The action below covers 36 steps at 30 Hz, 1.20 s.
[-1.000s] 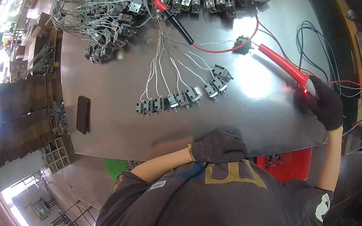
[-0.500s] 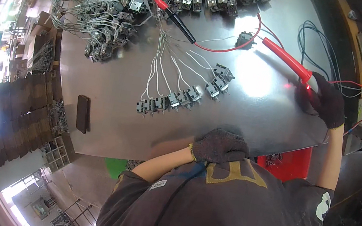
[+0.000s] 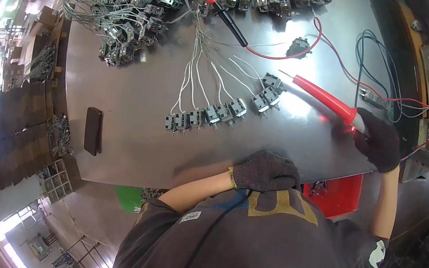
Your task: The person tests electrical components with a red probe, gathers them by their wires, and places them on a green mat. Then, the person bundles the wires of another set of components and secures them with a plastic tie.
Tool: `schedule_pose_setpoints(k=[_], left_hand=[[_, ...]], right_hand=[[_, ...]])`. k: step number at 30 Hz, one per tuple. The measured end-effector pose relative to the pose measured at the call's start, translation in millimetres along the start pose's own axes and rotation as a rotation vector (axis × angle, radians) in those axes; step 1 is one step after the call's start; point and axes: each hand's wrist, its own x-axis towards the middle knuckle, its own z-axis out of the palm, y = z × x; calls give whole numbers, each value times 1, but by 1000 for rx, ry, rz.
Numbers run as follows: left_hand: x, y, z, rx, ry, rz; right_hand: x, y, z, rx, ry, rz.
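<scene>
Head view: holds probe [image 3: 325, 98] in right hand [image 3: 380, 141], table's [image 3: 331, 150] front right corner; left hand [image 3: 266, 172] by front edge, grip indiscernible.

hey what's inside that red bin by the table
Small, dark, wiry-looking pieces show inside the red bin, toward its left. The table covers its far part and the shirt its near-left; whatever lies there is hidden.

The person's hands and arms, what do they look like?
The left hand and right hand both wear dark, knitted-looking gloves; the left one has a yellow cuff edge. The forearms are bare below short, dark grey sleeves, the right with a white marking.
</scene>
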Motion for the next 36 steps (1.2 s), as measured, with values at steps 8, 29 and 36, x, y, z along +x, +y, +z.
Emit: schedule_pose_setpoints(k=[8,29,36], left_hand=[[-5,-10,-1,-66,-10,60],[-10,-7,-6,-86,-69,47],[-11,-8,-4,-99,-6,84]], right_hand=[[7,-10,-7,-29,-45,-59],[6,-37,-37,-201,-27,-90],[6,-36,-46,-137,-82,19]])
